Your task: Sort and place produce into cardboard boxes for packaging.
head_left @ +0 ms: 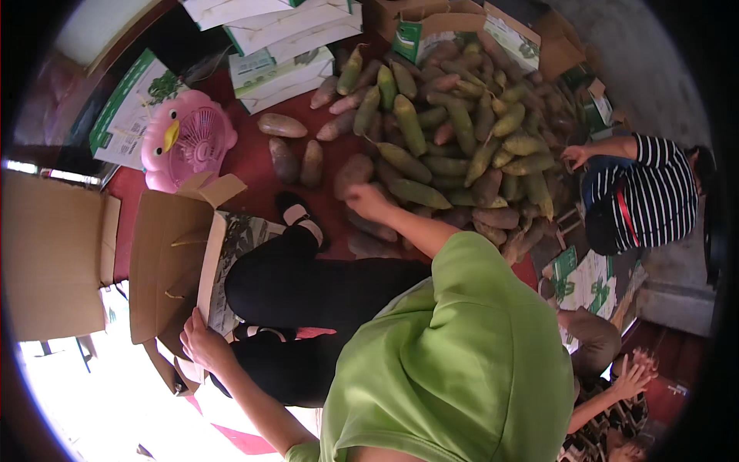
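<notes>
My left hand (206, 344) is closed on the edge of an open cardboard box (165, 254) that stands by my knees, its flaps spread. My right hand (368, 202) reaches to the near left side of a large heap of green radishes (454, 158). Its fingers are on a brownish, soil-coloured radish (355, 171) there, partly hiding it. Several loose radishes (282, 125) lie on the red floor just left of the heap. What is in the box is mostly hidden by its walls.
A pink animal-shaped fan (192, 138) stands beyond the box. White and green cartons (285, 77) are stacked at the back. A person in a striped shirt (645, 196) sits right of the heap; another person's hands (631, 377) show at lower right. A brown cardboard panel (54, 258) is at far left.
</notes>
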Tool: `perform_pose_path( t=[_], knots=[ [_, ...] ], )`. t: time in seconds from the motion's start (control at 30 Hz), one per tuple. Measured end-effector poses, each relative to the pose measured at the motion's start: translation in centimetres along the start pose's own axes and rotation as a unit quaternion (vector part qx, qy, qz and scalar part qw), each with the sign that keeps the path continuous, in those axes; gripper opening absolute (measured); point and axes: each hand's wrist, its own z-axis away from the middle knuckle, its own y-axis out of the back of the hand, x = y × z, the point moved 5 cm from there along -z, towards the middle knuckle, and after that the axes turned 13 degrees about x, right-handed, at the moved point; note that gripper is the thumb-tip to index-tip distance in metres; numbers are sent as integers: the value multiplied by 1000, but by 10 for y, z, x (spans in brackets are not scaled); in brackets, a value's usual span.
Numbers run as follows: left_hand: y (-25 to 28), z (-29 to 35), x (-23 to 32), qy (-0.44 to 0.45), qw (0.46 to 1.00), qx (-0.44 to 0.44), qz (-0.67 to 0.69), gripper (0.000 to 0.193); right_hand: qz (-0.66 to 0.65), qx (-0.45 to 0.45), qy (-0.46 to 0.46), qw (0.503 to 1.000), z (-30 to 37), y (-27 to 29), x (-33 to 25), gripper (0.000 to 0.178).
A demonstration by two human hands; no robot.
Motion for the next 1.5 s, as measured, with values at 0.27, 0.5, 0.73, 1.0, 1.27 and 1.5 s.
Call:
perform_pose_path(
  t=[0.27,0.5,0.73,1.0,1.27,1.5],
  knots=[
    [-14,3,6,-23,1000,4,2,33,139,-39,-97,985,78,24,117,17],
    [-16,3,5,-19,1000,10,6,34,113,132,-90,981,12,77,111,24],
    [-7,2,8,-1,1000,0,20,43,216,256,-186,924,-39,142,118,49],
    [-2,-1,14,-17,1000,-1,24,47,245,230,-308,890,-70,166,114,69],
    [-4,5,8,2,1000,-23,8,37,212,170,-350,897,-86,138,137,76],
    [3,-2,13,-29,999,-7,40,36,-31,230,-315,920,-97,135,193,73]
  ],
)
